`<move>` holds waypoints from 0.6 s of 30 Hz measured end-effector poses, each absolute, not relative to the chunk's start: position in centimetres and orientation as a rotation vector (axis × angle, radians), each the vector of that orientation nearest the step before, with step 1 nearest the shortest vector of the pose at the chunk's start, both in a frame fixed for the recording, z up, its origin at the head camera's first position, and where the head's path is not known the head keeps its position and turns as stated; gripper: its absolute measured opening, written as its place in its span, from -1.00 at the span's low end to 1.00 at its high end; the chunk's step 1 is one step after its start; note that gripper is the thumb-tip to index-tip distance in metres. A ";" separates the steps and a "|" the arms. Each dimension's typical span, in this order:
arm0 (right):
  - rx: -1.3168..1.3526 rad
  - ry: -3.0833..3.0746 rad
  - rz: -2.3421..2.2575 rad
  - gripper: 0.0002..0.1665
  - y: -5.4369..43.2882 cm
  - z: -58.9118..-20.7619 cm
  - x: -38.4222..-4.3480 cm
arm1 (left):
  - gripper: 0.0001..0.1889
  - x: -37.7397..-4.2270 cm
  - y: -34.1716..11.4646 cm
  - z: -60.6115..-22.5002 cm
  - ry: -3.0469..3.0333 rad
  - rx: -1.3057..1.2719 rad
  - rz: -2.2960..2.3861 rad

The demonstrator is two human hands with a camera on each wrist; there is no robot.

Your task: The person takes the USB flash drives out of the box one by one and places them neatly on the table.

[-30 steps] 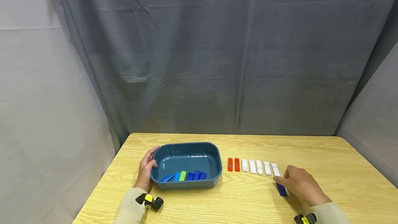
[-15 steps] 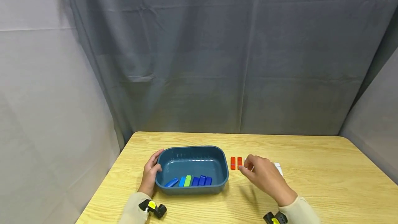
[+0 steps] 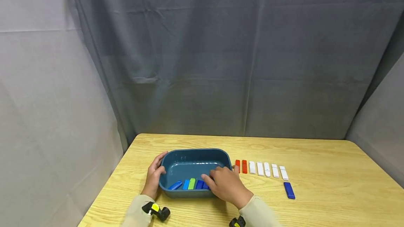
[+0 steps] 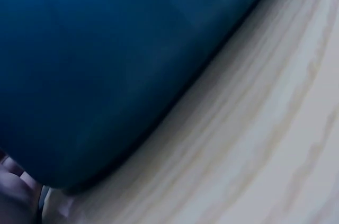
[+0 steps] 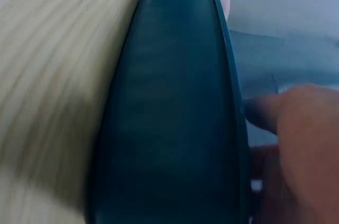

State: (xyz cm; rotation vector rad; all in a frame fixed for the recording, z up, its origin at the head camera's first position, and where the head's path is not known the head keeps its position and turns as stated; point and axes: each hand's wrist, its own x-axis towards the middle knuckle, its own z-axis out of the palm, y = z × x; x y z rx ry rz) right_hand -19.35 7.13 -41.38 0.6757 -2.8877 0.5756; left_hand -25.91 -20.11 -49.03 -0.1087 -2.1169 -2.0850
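In the head view my left hand [image 3: 153,176] grips the left end of a dark teal tub [image 3: 197,194], thumb over the rim and fingers along the outer wall. My right hand [image 3: 228,184] reaches over the tub's right front corner, its thumb held apart from the fingers. The fingertips are hidden inside. Below it lie dark blue USB sticks [image 3: 200,184], partly covered. Beside them along the front wall are a lime green stick [image 3: 191,184], a light blue one [image 3: 186,184] and a tilted blue one [image 3: 175,185]. The right wrist view shows the tub's outer wall [image 5: 169,107] and my thumb.
Right of the tub, two red sticks [image 3: 244,166] and several white sticks [image 3: 260,168] form a row. A dark blue stick [image 3: 289,190] lies in front of the row's right end. Grey curtains [image 3: 202,62] stand behind the wooden table [image 3: 331,181].
The right hand let go of a dark blue stick at the right end of the white row, then moved left to the tub. The left hand stays on the tub.
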 end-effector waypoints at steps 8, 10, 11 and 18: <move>0.496 -2.995 0.421 -0.17 5.4 -42.2 -19.0 | -0.29 -26.0 -20.0 -49.1 -2.120 -0.130 -2.076; 0.503 -2.986 0.418 -0.15 5.4 -42.4 -18.9 | -0.30 -25.9 -20.1 -49.1 -2.120 -0.126 -2.074; 0.511 -2.979 0.422 -0.15 5.3 -42.4 -18.9 | -0.30 -25.9 -20.1 -49.1 -2.120 -0.124 -2.073; 0.533 -2.964 0.444 -0.18 5.3 -42.5 -19.1 | -0.30 -25.9 -20.3 -49.1 -2.126 -0.122 -2.080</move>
